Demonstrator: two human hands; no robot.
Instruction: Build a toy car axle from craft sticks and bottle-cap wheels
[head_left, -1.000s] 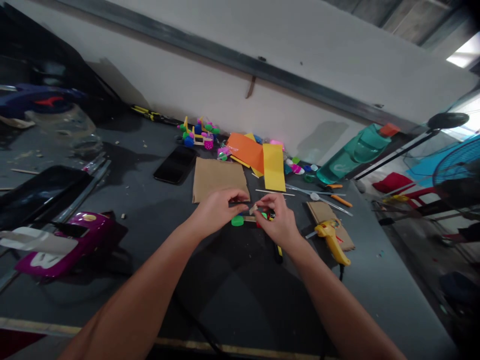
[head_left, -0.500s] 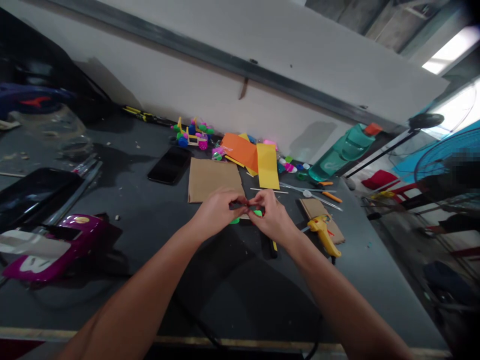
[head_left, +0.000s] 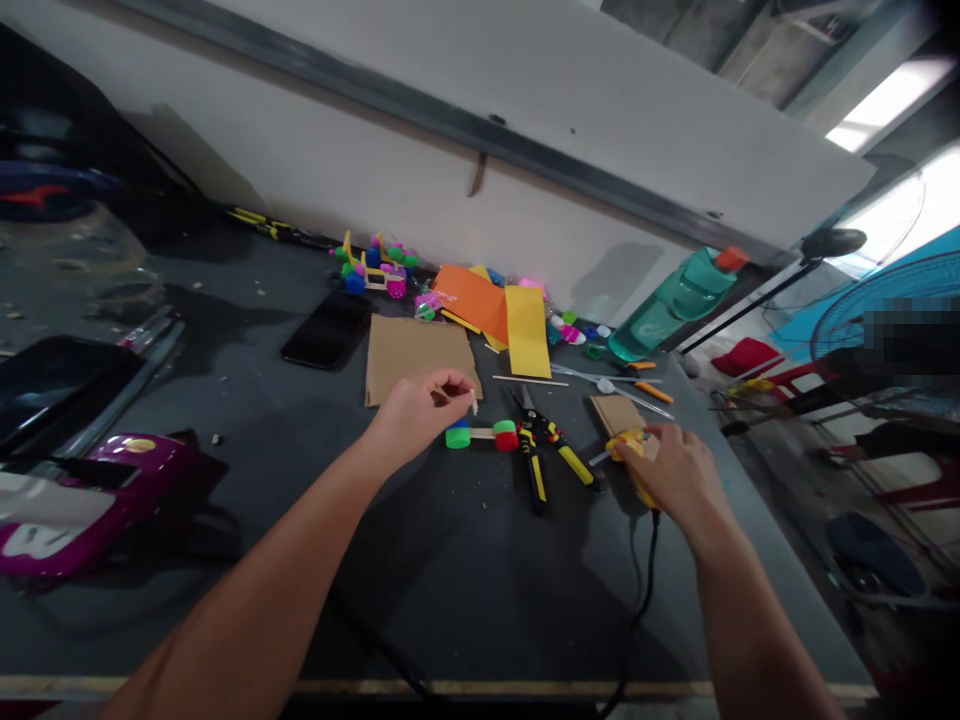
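Observation:
Between the fingertips of my left hand point(head_left: 429, 408) is a short, pale piece of stick point(head_left: 474, 407), held just above the table. Below it lies a small wheeled piece point(head_left: 482, 434), made of green, blue and red bottle caps joined by a pale stick. My right hand point(head_left: 679, 475) is wrapped around a yellow hot glue gun point(head_left: 634, 443), whose black cord trails toward the table's front edge. Between the two hands rests a pair of pliers point(head_left: 551, 440) with black and yellow handles, jaws pointing away from me.
A cardboard sheet point(head_left: 416, 350), a black phone point(head_left: 328, 330) and orange paper point(head_left: 472, 305) lie farther back. Bottle-cap toys point(head_left: 375, 270) stand near the wall. A green bottle point(head_left: 667, 310) leans at the back right. At the left lies a purple tool point(head_left: 97, 500).
My hands have parted. The right one moved right and took hold of the glue gun, while the left keeps a small stick piece. The wheeled piece and pliers are now uncovered.

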